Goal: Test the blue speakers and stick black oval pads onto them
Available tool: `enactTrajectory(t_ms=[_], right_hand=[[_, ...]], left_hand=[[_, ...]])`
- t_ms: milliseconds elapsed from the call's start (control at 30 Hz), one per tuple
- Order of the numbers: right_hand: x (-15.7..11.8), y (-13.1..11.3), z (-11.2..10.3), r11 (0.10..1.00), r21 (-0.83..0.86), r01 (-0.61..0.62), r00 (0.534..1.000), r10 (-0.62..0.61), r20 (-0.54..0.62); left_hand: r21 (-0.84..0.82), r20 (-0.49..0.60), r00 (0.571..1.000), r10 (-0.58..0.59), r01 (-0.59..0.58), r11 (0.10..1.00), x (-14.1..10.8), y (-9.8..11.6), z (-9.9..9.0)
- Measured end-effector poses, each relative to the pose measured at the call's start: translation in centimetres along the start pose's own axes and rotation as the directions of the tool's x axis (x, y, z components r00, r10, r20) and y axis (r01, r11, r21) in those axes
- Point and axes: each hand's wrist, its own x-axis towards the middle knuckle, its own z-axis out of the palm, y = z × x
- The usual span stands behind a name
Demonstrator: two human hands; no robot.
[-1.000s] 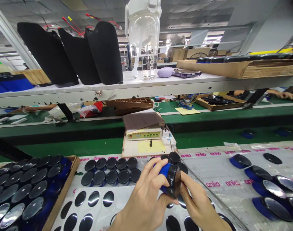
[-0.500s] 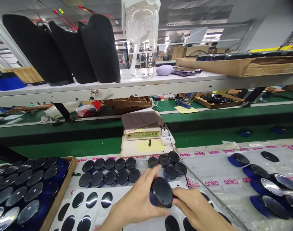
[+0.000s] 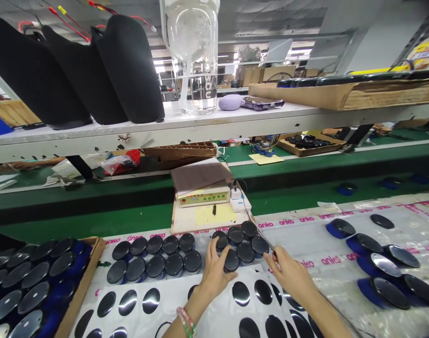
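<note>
My left hand, a beaded bracelet at its wrist, has its thumb and fingers curled round a round black-topped part. That part stands at the front of a small group of like parts, against its neighbours. To the right, my right hand has thumb and forefinger together beside the group, at a thin dark cord; what lies between its fingertips is too small to make out. Under both wrists lie white sheets bearing black discs.
Two rows of black-topped parts stand left of my hands. A cardboard tray of them is far left; several blue-sided ones lie right. Behind is a control box. Above runs a white shelf with a water bottle.
The part that both hands held above the sheets is now down at the front of the group, in my left hand. My right hand has let go of it and moved up to the right.
</note>
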Motion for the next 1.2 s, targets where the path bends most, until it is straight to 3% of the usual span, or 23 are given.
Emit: enactTrajectory(t_ms=[233,433,533,667,900,1033,1100,1200], right_hand=[[2.1,0.7,4.7,0.982,0.167,0.084,0.996,-0.079,-0.037],[3.2,1.4,4.5,0.959,0.257,0.123,0.992,-0.125,-0.008],[4.9,0.9,4.4,0.948,0.282,0.147,0.989,-0.150,-0.012],[7.5,-0.4,5.2,0.943,0.305,0.136,0.990,-0.142,-0.003],[7.6,-0.8,5.1,0.929,0.370,0.010,1.000,-0.019,0.020],[8.4,1.9,3.8,0.869,0.479,-0.128,0.989,0.147,-0.002],[9.0,4.8,2.4,0.810,0.528,-0.255,0.945,0.324,-0.041],[8.6,10.4,-0.8,0.696,0.581,-0.423,0.804,0.584,-0.114]], left_hand=[[0.077,0.023,0.996,-0.084,0.082,0.994,0.9,-1.0,0.1],[0.169,0.035,0.990,-0.138,0.130,0.977,2.9,0.7,0.8],[0.231,0.067,0.994,-0.090,0.072,0.970,4.7,1.7,0.5],[0.259,0.188,0.982,-0.008,-0.041,0.965,7.8,2.1,0.1],[0.218,0.388,0.913,0.126,-0.224,0.950,10.4,2.0,-0.9],[0.231,0.396,0.909,0.127,-0.232,0.945,11.2,2.9,-0.5],[0.249,0.379,0.919,0.107,-0.213,0.945,11.6,3.5,0.1],[0.276,0.360,0.931,0.063,-0.171,0.946,12.2,4.2,1.2]])
